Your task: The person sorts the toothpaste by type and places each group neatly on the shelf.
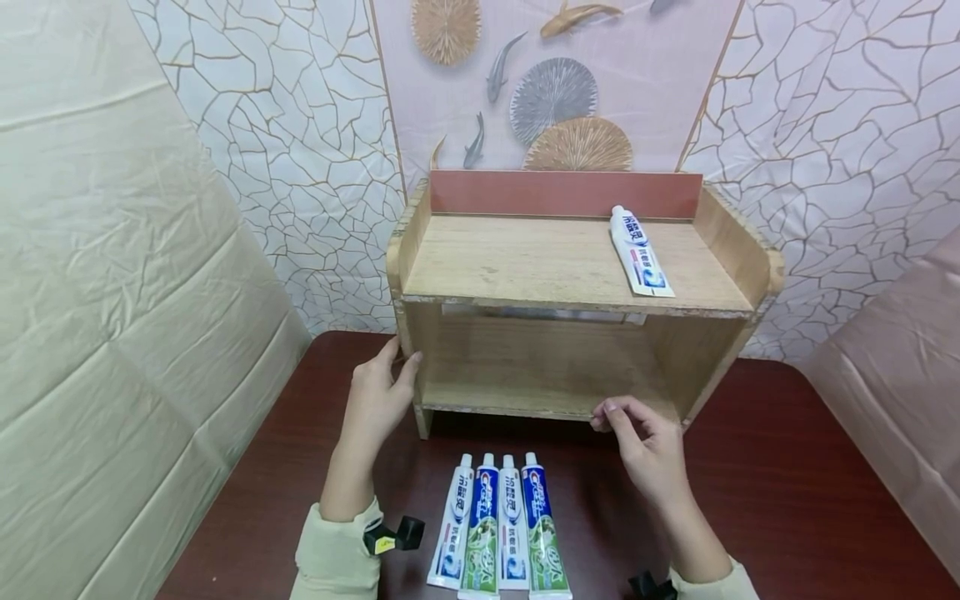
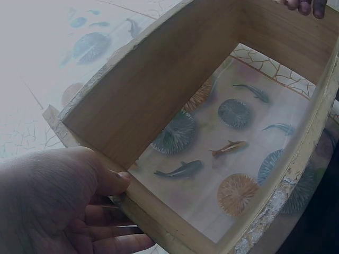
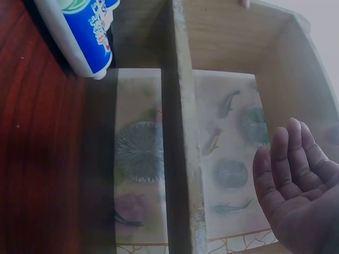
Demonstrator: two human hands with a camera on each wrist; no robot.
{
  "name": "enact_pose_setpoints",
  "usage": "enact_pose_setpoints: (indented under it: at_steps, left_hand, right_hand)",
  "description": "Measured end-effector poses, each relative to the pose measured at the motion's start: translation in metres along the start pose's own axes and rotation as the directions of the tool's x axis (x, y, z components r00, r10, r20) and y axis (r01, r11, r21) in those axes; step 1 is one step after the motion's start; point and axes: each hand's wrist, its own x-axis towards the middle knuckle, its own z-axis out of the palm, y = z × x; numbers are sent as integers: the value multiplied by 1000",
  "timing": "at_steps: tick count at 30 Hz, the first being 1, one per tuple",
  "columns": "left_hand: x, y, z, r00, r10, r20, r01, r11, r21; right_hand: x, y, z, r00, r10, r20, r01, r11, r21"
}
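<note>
A two-tier wooden shelf stands on the table in the head view. My left hand holds its left side panel, the thumb on the front edge; the left wrist view shows the hand with its fingers around the outside. My right hand is by the right part of the lower board's front edge. Seen from the right wrist, that hand has relaxed, slightly bent fingers and holds nothing. A white and blue toothpaste tube lies on the upper board, towards the right.
Several toothpaste tubes lie side by side on the dark red table in front of the shelf, caps towards it. Patterned cloth hangs behind, and beige fabric covers the left side.
</note>
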Motion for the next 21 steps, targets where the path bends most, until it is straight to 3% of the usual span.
enact_pose_setpoints:
  at_steps: [7, 12, 17, 21]
  left_hand:
    - [0, -1, 0, 1000, 6, -6, -6, 1000, -2]
    - [0, -1, 0, 1000, 9, -4, -9, 1000, -2]
    - [0, 0, -1, 1000, 9, 0, -9, 1000, -5]
    - [0, 0, -1, 1000, 3, 3, -3, 1000, -3]
  right_hand:
    - [-10, 8, 8, 999, 41, 30, -40, 998, -48]
    - [-15, 13, 16, 990, 101, 93, -92, 991, -96]
    - [-18, 15, 22, 954, 233, 191, -193, 959, -207]
    - [-20, 18, 24, 926, 295, 237, -228, 934, -274]
